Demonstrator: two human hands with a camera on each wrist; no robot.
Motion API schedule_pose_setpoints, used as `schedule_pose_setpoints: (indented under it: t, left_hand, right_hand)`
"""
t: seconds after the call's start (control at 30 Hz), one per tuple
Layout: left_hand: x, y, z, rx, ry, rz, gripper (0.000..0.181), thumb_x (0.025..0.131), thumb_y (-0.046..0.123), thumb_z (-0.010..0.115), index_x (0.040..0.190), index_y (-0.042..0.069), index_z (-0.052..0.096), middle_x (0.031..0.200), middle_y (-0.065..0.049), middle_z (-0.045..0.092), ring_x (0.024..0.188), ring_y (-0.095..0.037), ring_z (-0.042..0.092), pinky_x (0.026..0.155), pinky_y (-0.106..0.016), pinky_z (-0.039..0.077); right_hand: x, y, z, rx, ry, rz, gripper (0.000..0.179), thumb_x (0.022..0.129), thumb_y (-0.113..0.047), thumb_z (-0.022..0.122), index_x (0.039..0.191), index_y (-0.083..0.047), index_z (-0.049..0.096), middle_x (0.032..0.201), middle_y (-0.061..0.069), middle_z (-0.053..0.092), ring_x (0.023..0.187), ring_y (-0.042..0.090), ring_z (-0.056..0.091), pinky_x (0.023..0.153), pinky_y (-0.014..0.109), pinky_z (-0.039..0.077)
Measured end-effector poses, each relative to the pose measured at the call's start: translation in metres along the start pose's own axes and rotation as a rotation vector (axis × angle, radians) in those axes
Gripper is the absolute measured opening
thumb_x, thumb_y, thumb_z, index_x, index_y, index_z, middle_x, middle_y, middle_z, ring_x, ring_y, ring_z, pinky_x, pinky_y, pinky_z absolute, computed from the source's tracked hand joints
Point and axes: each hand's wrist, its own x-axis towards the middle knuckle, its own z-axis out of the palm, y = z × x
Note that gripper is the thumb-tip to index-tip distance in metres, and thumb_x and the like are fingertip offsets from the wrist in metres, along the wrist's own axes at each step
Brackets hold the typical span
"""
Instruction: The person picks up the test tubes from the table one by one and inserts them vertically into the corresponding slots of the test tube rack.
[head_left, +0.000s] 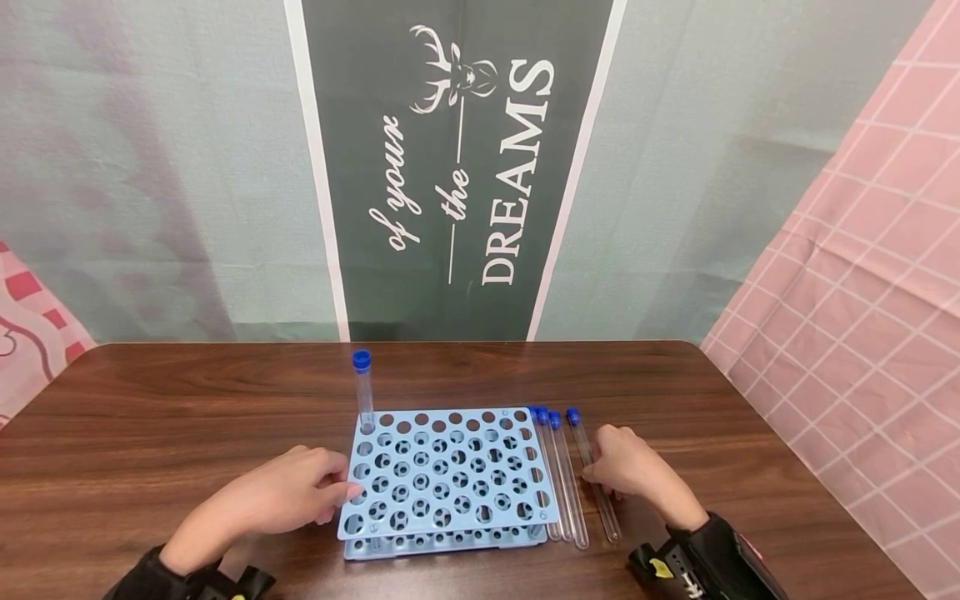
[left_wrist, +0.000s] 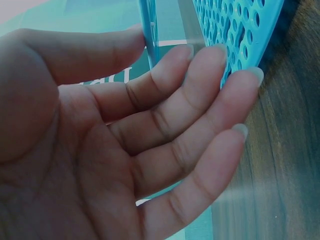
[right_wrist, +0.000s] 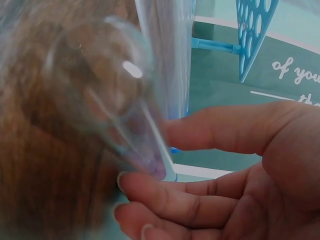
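A light blue test tube rack [head_left: 453, 526], two perforated plates tall, stands on the table. My left hand [head_left: 292, 492] grips its left edge; in the left wrist view the thumb [left_wrist: 110, 52] lies against one plate [left_wrist: 148, 30], the fingers curving in between the plates. On the right, my right hand [head_left: 626, 462] pinches a clear, blue-capped test tube [head_left: 606, 512] between thumb and fingertips. The tube's rounded end [right_wrist: 100, 55] points toward the right wrist camera. Another capped test tube [head_left: 364, 392] stands upright in the rack's far left corner hole.
Three more blue-capped test tubes [head_left: 567, 492] lie side by side along the rack's right edge, left of the held one. The brown wooden table [head_left: 187, 400] reaches back to a hanging grey-green cloth [head_left: 225, 208]. Pink checked fabric [head_left: 862, 333] hangs at the right.
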Motion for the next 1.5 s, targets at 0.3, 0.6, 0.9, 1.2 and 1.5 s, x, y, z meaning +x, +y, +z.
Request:
schedule_pose_setpoints:
  t: [0.3, 0.6, 0.9, 1.2, 1.5]
  left_hand:
    - [0.0003, -0.0002, 0.0003, -0.004, 0.002, 0.005, 0.03, 0.09, 0.026, 0.057, 0.064, 0.013, 0.051, 0.053, 0.009, 0.047, 0.047, -0.004, 0.04, 0.047, -0.022, 0.034]
    - [0.0001, 0.0, 0.0001, -0.004, 0.005, 0.007, 0.03, 0.09, 0.026, 0.057, 0.064, 0.013, 0.051, 0.052, 0.01, 0.046, 0.047, -0.003, 0.04, 0.047, -0.022, 0.034]
    - [-0.0003, 0.0006, 0.0001, -0.012, 0.004, -0.011, 0.03, 0.09, 0.028, 0.058, 0.064, 0.012, 0.051, 0.053, 0.009, 0.046, 0.047, -0.005, 0.04, 0.046, -0.023, 0.034]
    - [-0.0006, 0.0011, 0.0, -0.011, 0.005, -0.015, 0.03, 0.09, 0.027, 0.058, 0.064, 0.013, 0.051, 0.053, 0.008, 0.047, 0.047, -0.005, 0.04, 0.046, -0.023, 0.034]
    - [-0.0009, 0.001, -0.0005, -0.001, 0.008, -0.001, 0.03, 0.09, 0.026, 0.058, 0.065, 0.012, 0.051, 0.053, 0.009, 0.047, 0.047, -0.004, 0.04, 0.047, -0.023, 0.035]
  right_hand:
    - [-0.0003, -0.0001, 0.0018, -0.001, -0.006, -0.002, 0.038, 0.076, -0.006, 0.07, 0.053, -0.009, 0.041, 0.044, 0.005, 0.05, 0.036, 0.016, 0.048, 0.038, 0.025, 0.036]
    - [-0.0006, -0.0009, 0.0031, 0.003, -0.003, -0.014, 0.038, 0.076, -0.001, 0.068, 0.054, -0.009, 0.038, 0.046, 0.005, 0.048, 0.038, 0.016, 0.049, 0.039, 0.027, 0.039]
    - [0.0, -0.0011, 0.0035, -0.017, 0.011, -0.03, 0.039, 0.075, -0.001, 0.067, 0.052, -0.009, 0.037, 0.044, 0.003, 0.047, 0.037, 0.014, 0.048, 0.039, 0.025, 0.036]
    - [-0.0012, 0.0, 0.0034, -0.029, 0.016, -0.049, 0.039, 0.074, -0.001, 0.068, 0.052, -0.009, 0.037, 0.044, 0.003, 0.047, 0.037, 0.013, 0.047, 0.04, 0.025, 0.035]
    - [-0.0032, -0.0017, -0.0009, -0.021, 0.039, -0.057, 0.032, 0.075, -0.003, 0.068, 0.057, -0.007, 0.042, 0.047, 0.002, 0.044, 0.041, 0.013, 0.043, 0.042, 0.025, 0.032]
